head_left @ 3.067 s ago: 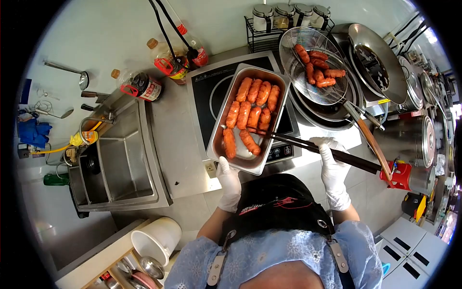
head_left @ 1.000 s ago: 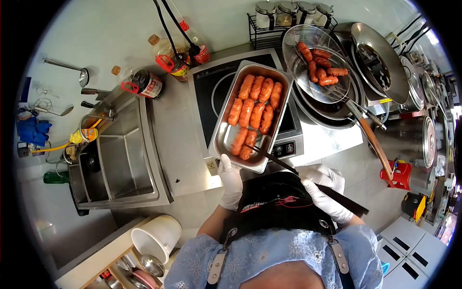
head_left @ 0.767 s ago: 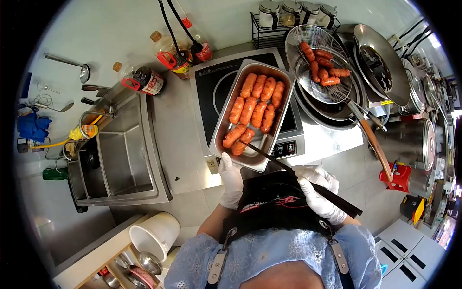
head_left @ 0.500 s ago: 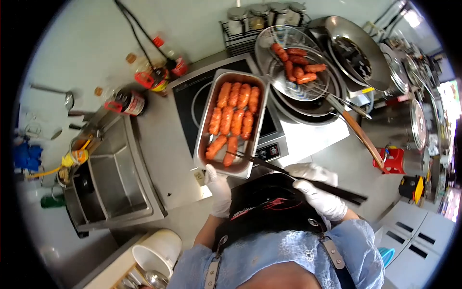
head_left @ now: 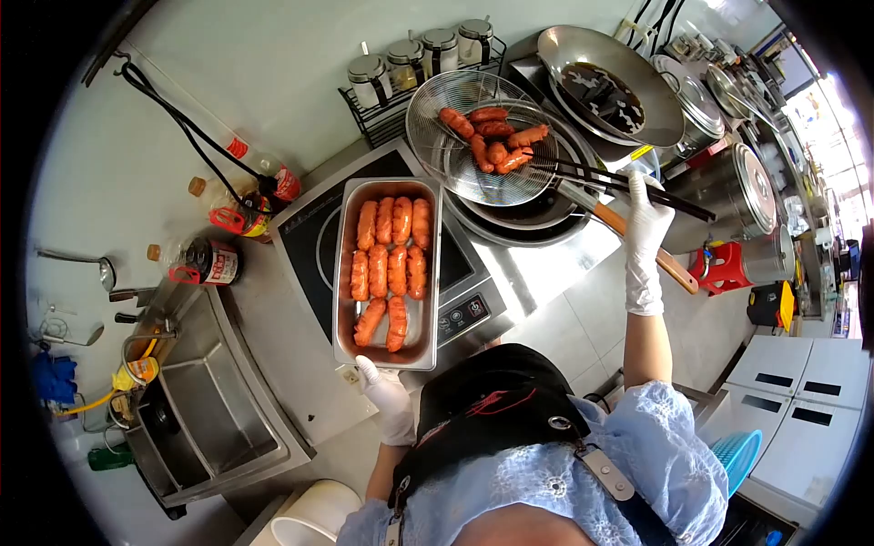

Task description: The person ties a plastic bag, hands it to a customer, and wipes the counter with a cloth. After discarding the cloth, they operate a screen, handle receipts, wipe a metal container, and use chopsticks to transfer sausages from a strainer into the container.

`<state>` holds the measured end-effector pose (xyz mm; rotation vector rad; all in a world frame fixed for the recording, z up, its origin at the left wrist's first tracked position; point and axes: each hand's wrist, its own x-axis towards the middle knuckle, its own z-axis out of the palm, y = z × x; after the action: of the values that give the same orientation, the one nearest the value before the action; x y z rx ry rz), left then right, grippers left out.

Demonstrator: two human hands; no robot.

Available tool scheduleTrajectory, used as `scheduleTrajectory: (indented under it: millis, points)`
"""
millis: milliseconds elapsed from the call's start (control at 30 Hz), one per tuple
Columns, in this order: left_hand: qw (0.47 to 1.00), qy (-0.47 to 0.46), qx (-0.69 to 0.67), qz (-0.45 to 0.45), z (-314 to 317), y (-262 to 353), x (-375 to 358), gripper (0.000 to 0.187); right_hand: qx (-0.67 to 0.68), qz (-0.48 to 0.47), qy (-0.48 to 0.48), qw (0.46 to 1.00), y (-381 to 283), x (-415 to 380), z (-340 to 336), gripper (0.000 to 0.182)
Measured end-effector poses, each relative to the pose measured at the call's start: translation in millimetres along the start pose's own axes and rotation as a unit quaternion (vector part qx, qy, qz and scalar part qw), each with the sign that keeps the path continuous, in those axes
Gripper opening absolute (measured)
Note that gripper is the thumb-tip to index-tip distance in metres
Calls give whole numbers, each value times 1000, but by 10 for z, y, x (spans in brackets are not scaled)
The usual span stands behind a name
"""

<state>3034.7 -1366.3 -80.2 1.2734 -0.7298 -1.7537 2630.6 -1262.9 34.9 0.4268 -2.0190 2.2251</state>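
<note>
My right hand, in a white glove, grips long dark chopsticks. Their tips reach a sausage at the near right of the pile in the wire strainer. Several other sausages lie heaped there. My left hand, also gloved, holds the near end of a rectangular steel pan, thumb at the rim. Inside the pan, glossy orange-red sausages lie in rows, with two in the row nearest me and bare metal beside them.
The pan rests over an induction cooktop. A wok with dark liquid stands beyond the strainer, whose wooden handle sticks out rightward. Spice jars line a rack. Sauce bottles and a sink are at left.
My right hand has moved from beside my apron up to the strainer, taking the chopstick tips from a sausage in the pan to the strainer's pile. My left hand stays at the pan.
</note>
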Motion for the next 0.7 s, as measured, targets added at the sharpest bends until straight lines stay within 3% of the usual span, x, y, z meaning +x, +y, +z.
scheduleTrajectory:
  millis: [100, 233, 267, 367, 433, 500, 533, 700]
  points:
    - [997, 17, -64, 25, 19, -77, 47, 60, -110, -46, -15, 993, 213, 28, 39, 16]
    - [997, 2, -52, 58, 20, -73, 53, 61, -121, -91, -38, 988, 256, -23, 321, 21]
    - [999, 19, -19, 40, 34, -30, 25, 61, -183, -100, -64, 976, 190, -24, 330, 21]
    - [998, 53, 23, 2, 170, 113, -70, 62, -174, -18, -140, 975, 3, -35, 448, 18]
    - [997, 70, 31, -16, 225, 110, -78, 62, -229, -25, -171, 958, 6, 43, 544, 16]
    - [994, 102, 19, 19, 212, 45, -46, 54, -244, -164, -195, 936, 75, 167, 651, 16]
    - [994, 103, 20, 20, 180, 28, -36, 54, -243, -112, -206, 941, -48, 180, 747, 15]
    - [999, 16, -33, 22, 90, 17, -13, 61, -209, -85, -207, 952, 107, 477, 823, 21]
